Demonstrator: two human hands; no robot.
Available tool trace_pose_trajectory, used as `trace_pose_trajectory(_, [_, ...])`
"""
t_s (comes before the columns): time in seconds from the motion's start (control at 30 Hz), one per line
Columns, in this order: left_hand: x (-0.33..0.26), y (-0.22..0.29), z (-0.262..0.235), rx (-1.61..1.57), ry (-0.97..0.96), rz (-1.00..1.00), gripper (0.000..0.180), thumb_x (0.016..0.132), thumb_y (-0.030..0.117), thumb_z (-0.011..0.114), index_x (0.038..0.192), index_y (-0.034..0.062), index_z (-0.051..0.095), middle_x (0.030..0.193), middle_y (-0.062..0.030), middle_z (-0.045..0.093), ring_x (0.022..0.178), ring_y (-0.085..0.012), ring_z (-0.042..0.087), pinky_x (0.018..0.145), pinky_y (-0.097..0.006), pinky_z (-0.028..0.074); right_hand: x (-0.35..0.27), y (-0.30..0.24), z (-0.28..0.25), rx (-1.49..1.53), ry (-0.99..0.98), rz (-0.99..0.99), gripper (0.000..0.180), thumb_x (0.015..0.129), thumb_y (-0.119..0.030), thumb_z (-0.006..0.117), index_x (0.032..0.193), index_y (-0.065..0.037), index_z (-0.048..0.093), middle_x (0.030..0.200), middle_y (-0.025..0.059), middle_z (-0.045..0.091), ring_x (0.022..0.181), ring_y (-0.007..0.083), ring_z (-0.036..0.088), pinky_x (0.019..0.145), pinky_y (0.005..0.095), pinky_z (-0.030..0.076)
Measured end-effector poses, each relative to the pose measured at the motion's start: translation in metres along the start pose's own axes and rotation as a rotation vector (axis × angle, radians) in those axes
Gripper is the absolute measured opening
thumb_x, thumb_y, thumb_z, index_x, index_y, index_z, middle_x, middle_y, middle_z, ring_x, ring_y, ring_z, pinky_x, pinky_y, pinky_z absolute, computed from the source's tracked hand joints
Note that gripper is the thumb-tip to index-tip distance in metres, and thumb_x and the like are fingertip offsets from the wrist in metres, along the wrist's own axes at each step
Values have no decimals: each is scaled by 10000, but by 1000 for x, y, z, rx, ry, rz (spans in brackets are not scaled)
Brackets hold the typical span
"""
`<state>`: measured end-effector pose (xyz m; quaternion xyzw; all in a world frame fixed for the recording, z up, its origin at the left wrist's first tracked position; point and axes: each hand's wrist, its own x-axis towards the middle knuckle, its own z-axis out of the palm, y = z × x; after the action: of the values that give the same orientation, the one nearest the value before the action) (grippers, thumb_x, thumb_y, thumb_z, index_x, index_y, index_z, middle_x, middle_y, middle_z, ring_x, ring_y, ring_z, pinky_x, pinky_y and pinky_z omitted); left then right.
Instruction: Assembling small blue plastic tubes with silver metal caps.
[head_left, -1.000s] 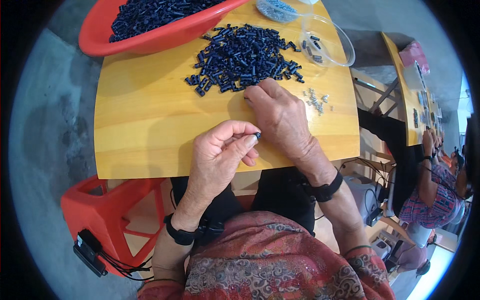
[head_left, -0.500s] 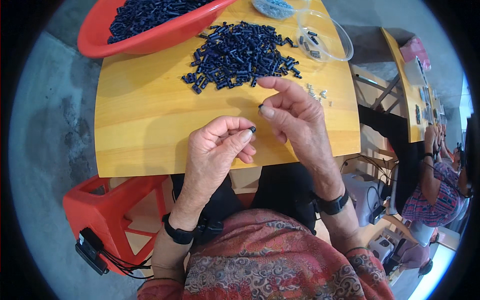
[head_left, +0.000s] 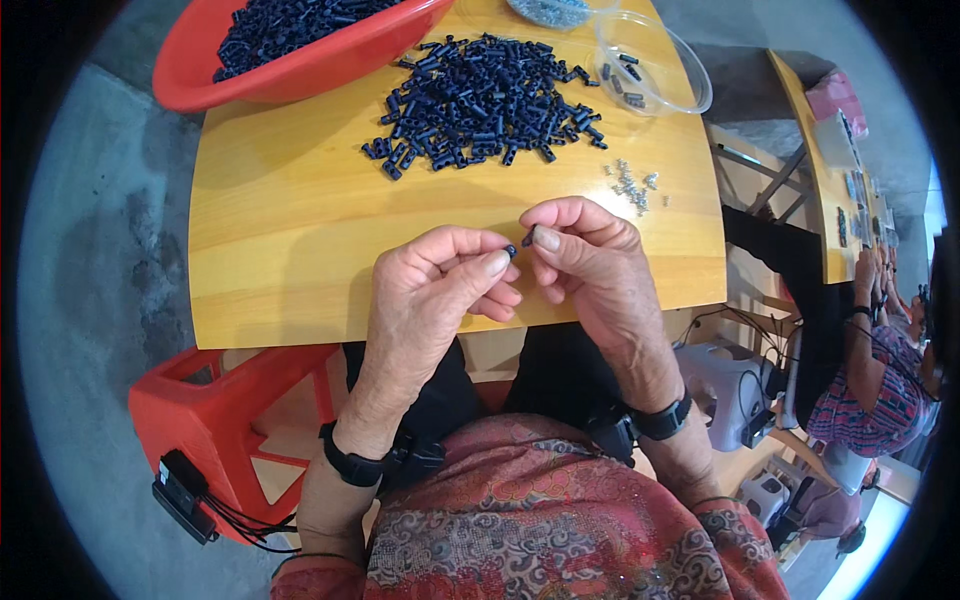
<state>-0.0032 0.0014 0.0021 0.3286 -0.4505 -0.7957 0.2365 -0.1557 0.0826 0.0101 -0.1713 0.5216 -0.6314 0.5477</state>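
Between thumb and forefinger, my left hand [head_left: 430, 285] pinches a small dark plastic piece [head_left: 511, 251], of which only the end shows. Just to its right, my right hand [head_left: 596, 262] pinches another small dark piece [head_left: 528, 238], largely covered by the fingertips. The two pieces are close together above the near part of the yellow table [head_left: 300, 240]. Beyond my hands lies a loose pile of small dark blue-black tubular plastic parts [head_left: 485, 100]. Right of the pile, a little cluster of tiny silvery metal parts [head_left: 630, 187] is scattered on the tabletop.
A red basin [head_left: 300, 85] full of similar dark parts stands far left. Far right is a clear round tub [head_left: 690, 85] with a few parts, beside another clear container [head_left: 552, 12]. A red stool [head_left: 190, 410] stands left; other people sit at a table [head_left: 830, 180] to the right.
My right hand has come down and nearer to my left hand, its fingers now closed around the small dark piece. My left hand has barely moved.
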Motion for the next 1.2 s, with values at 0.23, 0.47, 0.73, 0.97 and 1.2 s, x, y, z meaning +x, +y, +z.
trace_pose_trajectory(0.23, [0, 3, 1, -11, -4, -20, 188, 870, 105, 628, 993, -36, 617, 837, -131, 675, 665, -157, 664, 592, -249, 559, 2, 3, -1, -3, -20, -8, 121, 839, -82, 676, 944, -22, 665, 749, 11, 637, 606, 50, 557, 519, 172, 430])
trace_pose_trajectory(0.47, [0, 2, -1, -8, -20, -26, 186, 880, 79, 616, 995, -67, 607, 825, -129, 667, 692, -152, 666, 613, -251, 572, 2, 4, 1, -78, -6, -25, 124, 839, -81, 677, 945, -17, 664, 744, 16, 643, 601, 49, 562, 508, 168, 441])
trace_pose_trajectory(0.73, [1, -1, 1, 28, -19, 22, 151, 884, 62, 601, 977, -56, 620, 818, -122, 668, 682, -148, 663, 605, -246, 566, 0, 3, 4, -265, 42, -95, 87, 841, -67, 673, 906, -8, 670, 717, 31, 661, 611, 49, 583, 534, 173, 471])
trace_pose_trajectory(0.97, [1, -3, 1, 62, -10, 42, 134, 897, 41, 577, 958, -70, 619, 793, -119, 666, 682, -146, 665, 616, -238, 566, -3, 9, 8, -414, 53, -251, 69, 833, -52, 677, 877, 1, 671, 723, 37, 665, 599, 52, 582, 551, 182, 486])
trace_pose_trajectory(1.2, [0, -2, 2, 48, 5, 32, 134, 896, 38, 575, 967, -69, 609, 791, -121, 663, 685, -153, 666, 621, -241, 565, 1, 22, 6, -715, 108, -636, 110, 760, 8, 710, 865, 0, 677, 752, 67, 647, 682, 144, 626, 609, 254, 505])
